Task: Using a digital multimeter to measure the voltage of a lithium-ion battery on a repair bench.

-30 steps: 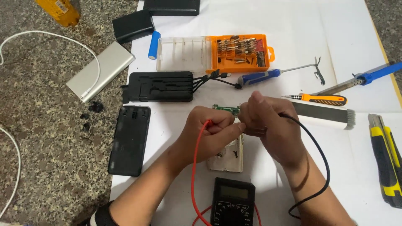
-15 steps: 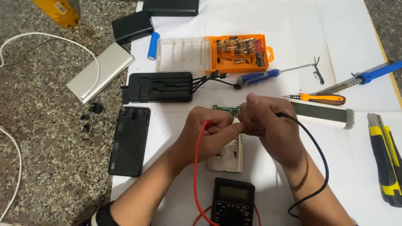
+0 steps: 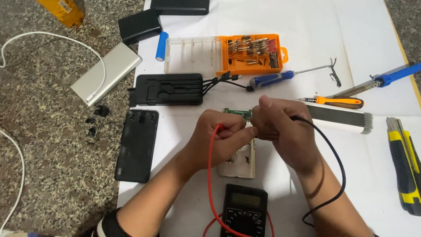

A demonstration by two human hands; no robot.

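Note:
My left hand [image 3: 221, 138] is closed around the red probe lead [image 3: 210, 175] of a black multimeter [image 3: 244, 210] that lies near the bottom edge. My right hand [image 3: 283, 129] grips the black probe lead [image 3: 335, 162]. Both hands meet over a small green circuit board [image 3: 237, 112] joined to a flat white battery pack [image 3: 240, 160]. The probe tips are hidden under my fingers.
On the white sheet [image 3: 315, 39] lie an orange bit case [image 3: 252, 52], a blue-handled screwdriver [image 3: 272, 79], an orange-handled screwdriver [image 3: 340, 102], a soldering iron [image 3: 386, 80], a yellow utility knife [image 3: 403, 162], a black power bank shell [image 3: 169, 89] and its cover [image 3: 137, 145]. A silver power bank [image 3: 106, 73] sits left.
Both hands stay pressed together over the circuit board; only slight shifts of the fingers and leads show.

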